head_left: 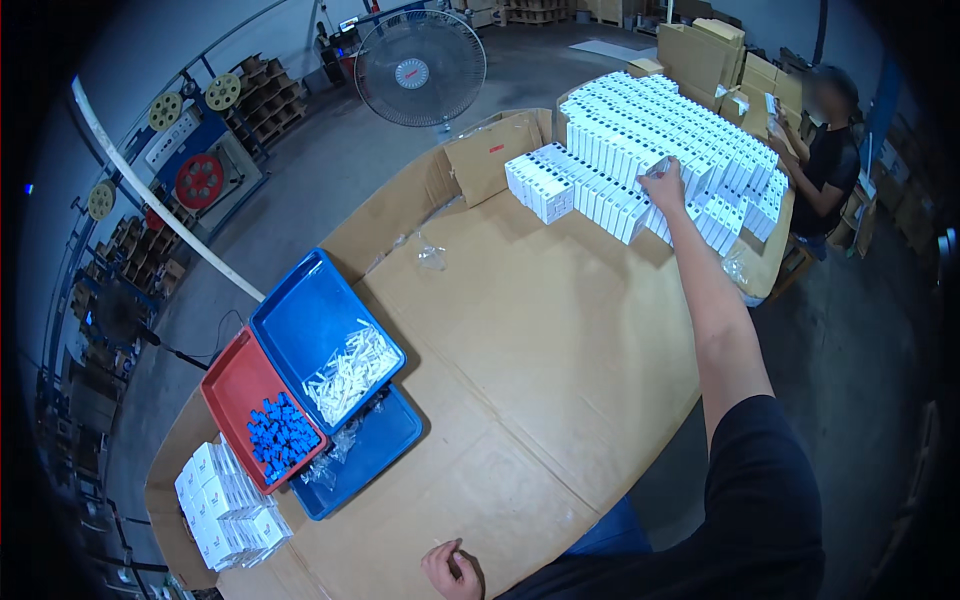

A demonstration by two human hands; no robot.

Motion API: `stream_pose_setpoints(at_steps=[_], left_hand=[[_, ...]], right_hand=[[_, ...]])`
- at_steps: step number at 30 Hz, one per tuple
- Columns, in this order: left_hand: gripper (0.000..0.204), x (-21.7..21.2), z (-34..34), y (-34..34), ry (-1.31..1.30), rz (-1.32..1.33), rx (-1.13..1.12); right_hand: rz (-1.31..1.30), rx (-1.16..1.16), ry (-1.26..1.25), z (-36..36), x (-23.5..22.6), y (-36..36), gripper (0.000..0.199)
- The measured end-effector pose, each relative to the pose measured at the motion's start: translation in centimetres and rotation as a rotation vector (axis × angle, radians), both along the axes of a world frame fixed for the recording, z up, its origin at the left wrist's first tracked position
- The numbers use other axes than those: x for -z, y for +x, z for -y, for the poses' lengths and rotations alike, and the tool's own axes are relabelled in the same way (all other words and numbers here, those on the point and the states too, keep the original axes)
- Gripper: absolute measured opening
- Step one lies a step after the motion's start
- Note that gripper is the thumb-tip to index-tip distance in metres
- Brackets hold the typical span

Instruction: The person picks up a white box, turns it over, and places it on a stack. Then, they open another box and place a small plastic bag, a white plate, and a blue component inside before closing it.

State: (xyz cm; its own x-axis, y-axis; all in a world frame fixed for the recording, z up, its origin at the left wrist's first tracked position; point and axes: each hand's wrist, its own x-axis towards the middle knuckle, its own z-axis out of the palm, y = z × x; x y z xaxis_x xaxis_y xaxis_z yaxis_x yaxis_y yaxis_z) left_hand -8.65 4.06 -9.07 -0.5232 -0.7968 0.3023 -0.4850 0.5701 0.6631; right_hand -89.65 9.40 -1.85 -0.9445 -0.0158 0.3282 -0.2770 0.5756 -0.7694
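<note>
My right arm stretches to the far right of the table, where my right hand (664, 187) is at the front rows of upright small white boxes (605, 195). Its fingers are pinched together. A small greyish, shiny thing shows at the fingertips, too small to make out, and the boxes stand right beneath. Near the front edge my left hand (450, 572) rests on the brown cardboard table covering (500, 350). Its fingers are loosely curled, with the thumb apart and nothing visible in them.
At left, a blue tray (290, 300) holds white pieces, a red tray (228, 385) blue pieces. Another blue tray (385, 450) lies partly beneath, with clear plastic bags. White boxes (215, 510) are stacked nearby. A fan (412, 75) stands behind; a co-worker (830, 160) sits at right.
</note>
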Motion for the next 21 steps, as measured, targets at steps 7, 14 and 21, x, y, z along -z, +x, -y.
stream_pose_setpoints(at_steps=[7,14,21], left_hand=[[0.019,0.9,0.5,-0.3,0.011,0.022,0.025],[0.02,0.7,0.5,-0.5,0.01,0.043,0.032],[0.024,1.9,0.6,-0.3,-0.025,0.019,0.024]], right_hand=[[-0.175,0.096,0.007,0.7,3.4,-0.3,0.066],[-0.244,0.13,0.044,2.2,2.8,-1.0,0.061],[-0.552,0.118,0.244,-1.0,11.0,-9.3,0.074]])
